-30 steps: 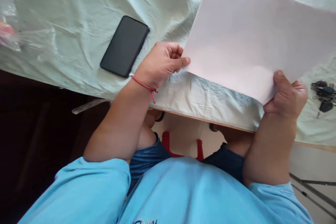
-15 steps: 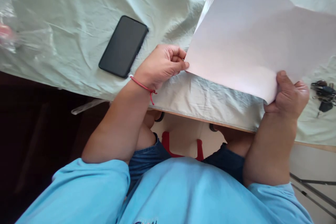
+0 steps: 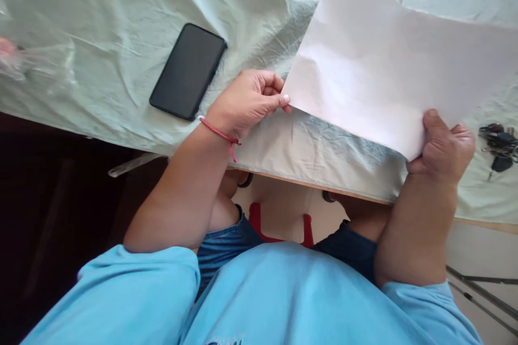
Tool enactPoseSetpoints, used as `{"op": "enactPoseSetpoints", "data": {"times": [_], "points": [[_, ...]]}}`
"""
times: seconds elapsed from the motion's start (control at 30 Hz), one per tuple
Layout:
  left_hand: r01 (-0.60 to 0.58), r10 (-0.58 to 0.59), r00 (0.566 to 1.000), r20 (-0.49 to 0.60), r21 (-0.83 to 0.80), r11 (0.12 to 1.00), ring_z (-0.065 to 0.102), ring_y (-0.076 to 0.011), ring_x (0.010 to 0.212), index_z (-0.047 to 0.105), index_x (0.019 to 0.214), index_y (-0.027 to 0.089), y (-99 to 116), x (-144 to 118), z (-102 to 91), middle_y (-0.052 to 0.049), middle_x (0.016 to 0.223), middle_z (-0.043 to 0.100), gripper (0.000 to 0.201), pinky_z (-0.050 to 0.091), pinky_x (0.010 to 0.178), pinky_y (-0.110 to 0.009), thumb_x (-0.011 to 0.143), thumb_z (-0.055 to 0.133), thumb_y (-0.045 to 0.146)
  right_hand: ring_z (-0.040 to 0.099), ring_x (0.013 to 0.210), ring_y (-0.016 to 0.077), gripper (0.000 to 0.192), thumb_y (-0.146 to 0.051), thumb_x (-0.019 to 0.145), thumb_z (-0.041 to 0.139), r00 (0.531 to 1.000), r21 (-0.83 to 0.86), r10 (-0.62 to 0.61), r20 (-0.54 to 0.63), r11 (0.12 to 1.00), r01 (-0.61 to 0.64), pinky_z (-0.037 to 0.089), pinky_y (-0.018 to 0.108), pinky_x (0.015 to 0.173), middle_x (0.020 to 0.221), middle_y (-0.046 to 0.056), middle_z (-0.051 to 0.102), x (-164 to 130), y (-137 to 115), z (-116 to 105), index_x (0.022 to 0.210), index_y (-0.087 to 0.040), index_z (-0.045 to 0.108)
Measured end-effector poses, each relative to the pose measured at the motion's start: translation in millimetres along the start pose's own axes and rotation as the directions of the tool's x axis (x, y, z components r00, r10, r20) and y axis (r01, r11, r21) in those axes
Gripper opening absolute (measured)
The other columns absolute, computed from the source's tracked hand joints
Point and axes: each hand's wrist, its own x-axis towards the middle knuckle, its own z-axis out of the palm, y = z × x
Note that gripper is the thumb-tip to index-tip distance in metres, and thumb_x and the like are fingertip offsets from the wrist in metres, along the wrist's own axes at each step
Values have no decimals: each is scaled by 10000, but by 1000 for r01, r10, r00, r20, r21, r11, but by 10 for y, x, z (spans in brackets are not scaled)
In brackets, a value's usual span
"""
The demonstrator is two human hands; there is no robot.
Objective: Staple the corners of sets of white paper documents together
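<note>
A large white sheet of paper slants across the right half of the table, its surface blank on the side I see. My left hand pinches the near left corner between thumb and fingers. At the near right part of the sheet, my right hand is closed on the edge, thumb on top, and the paper curls upward there. The far edge of the sheet bends unevenly. Whether more than one sheet is held, I cannot tell.
A black smartphone lies left of my left hand on the pale green tablecloth. A bunch of keys rests right of my right hand. Clear plastic wrapping lies at the far left. A red stool shows below the table edge.
The far part of the paper has come down toward me, and its far left corner now shows. A printed sheet edge seen behind it earlier is hidden. Both hands have barely moved.
</note>
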Motion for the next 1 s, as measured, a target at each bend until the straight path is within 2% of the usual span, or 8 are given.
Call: {"op": "enactPoseSetpoints", "data": {"times": [0.13, 0.33, 0.5, 0.57, 0.77, 0.87, 1.0], "points": [[-16, 16, 999, -28, 19, 1000, 528, -122, 589, 705, 785, 207, 4, 3, 9, -32, 732, 767, 172, 439, 580, -294, 878, 848, 226, 777, 960, 152, 441, -301, 634, 959, 1000, -8, -1, 12, 1000, 1, 716, 305, 931, 1033, 32, 785, 0, 3, -5, 976, -139, 732], [-25, 25, 997, -67, 3, 1000, 531, -113, 578, 704, 750, 206, 16, -1, 31, -25, 699, 760, 203, 452, 594, -288, 904, 837, 200, 741, 855, 124, 436, -326, 641, 957, 1000, -16, -15, -25, 1000, 14, 707, 283, 861, 911, 8, 736, 32, 28, -24, 844, -160, 609], [-33, 38, 996, -77, 54, 998, 487, -117, 569, 683, 721, 216, 24, -14, 32, -12, 684, 753, 249, 420, 584, -302, 926, 822, 234, 767, 1014, 136, 336, -323, 703, 898, 994, -27, -74, 82, 997, 77, 664, 329, 1103, 1038, 13, 776, 18, 10, -5, 937, -166, 713], [-42, 47, 997, -66, 71, 997, 480, -122, 577, 672, 730, 218, 10, -7, 24, -3, 670, 737, 259, 413, 585, -305, 929, 832, 257, 770, 1012, 144, 326, -329, 708, 894, 991, -41, -91, 100, 995, 96, 657, 361, 1130, 1040, 8, 784, 8, 1, 1, 951, -175, 739], [-71, 76, 996, -55, 88, 994, 505, -112, 633, 610, 745, 202, -42, 34, 13, 32, 606, 644, 318, 416, 642, -279, 953, 845, 254, 768, 1022, 147, 356, -333, 670, 923, 990, -37, -85, 113, 995, 90, 667, 350, 1091, 1048, 19, 794, 12, 1, -6, 937, -162, 762], [-44, 51, 996, -67, 110, 993, 521, -121, 627, 607, 715, 207, -18, 28, 21, 23, 607, 625, 303, 417, 644, -285, 958, 788, 202, 763, 959, 133, 394, -349, 640, 948, 992, -25, -70, 105, 997, 73, 682, 316, 1014, 1014, 20, 792, 14, -1, -10, 928, -152, 767], [9, 7, 995, -99, 162, 987, 465, -107, 571, 557, 652, 206, 42, 1, 39, 18, 591, 590, 372, 398, 616, -274, 989, 709, 165, 740, 854, 121, 421, -375, 621, 995, 995, -29, -54, 84, 998, 56, 703, 334, 953, 926, 10, 767, 8, -11, -16, 812, -150, 694]]}}
